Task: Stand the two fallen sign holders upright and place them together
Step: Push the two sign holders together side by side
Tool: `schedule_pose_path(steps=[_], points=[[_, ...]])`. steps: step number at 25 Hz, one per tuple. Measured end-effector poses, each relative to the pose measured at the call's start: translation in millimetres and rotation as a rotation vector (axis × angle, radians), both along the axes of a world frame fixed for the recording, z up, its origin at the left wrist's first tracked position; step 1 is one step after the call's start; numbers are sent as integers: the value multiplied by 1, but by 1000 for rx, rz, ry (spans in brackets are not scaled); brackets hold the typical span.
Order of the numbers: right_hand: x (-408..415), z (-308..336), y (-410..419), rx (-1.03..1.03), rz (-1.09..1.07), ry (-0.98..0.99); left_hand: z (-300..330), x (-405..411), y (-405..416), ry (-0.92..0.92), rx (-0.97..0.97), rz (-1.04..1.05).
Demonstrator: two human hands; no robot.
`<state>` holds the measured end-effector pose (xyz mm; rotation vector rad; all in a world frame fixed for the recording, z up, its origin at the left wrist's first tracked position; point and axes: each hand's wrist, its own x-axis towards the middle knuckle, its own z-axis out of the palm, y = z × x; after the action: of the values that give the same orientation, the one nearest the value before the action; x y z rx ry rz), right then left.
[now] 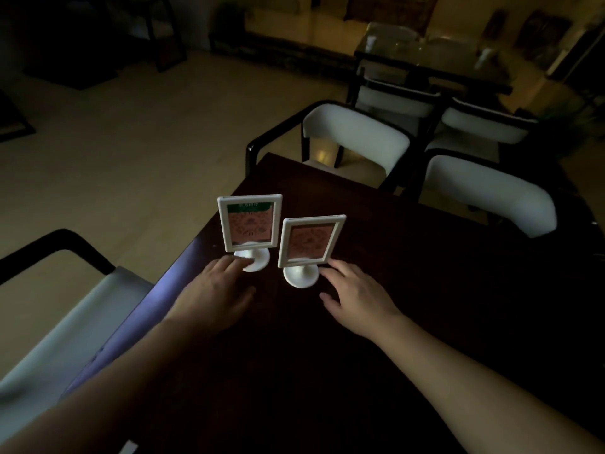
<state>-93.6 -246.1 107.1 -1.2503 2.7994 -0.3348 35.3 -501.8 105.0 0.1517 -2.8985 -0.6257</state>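
Dim light fills the room, and the dark bench (376,290) gives little contrast except where the two white sign holders stand on it. Left to right: the left hand (214,290) lies flat with fingers spread, its fingertips (237,261) touching or just at the round base of the left sign holder (250,222), which stands upright near the bench's left edge. Just beside it stands the right sign holder (311,240), also upright, its frame tipped slightly in this view. The right hand (355,290) is open, gripping nothing, fingers close to that holder's base. Both holders look set together, so the task seems nearly done. The risk lies in letting go: a finger dragging across a base, or a wrist brushing a tall frame, could topple one again, and the left one could go over the nearby edge.
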Motion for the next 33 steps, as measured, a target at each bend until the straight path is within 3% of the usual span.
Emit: schedule_pose_path(steps=[7,11,17,33], points=[[-14,66,-30,-191,-55,37,91,-63,-51,198,-168,-66],[-26,73,-62,-179,-124,78,95,-118,-73,20,-233,-111],[-38,71,-88,14,-203,15,84,-147,-87,-207,-181,-229],[-30,81,-116,110,-340,86,91,-147,-100,-182,-188,-291]])
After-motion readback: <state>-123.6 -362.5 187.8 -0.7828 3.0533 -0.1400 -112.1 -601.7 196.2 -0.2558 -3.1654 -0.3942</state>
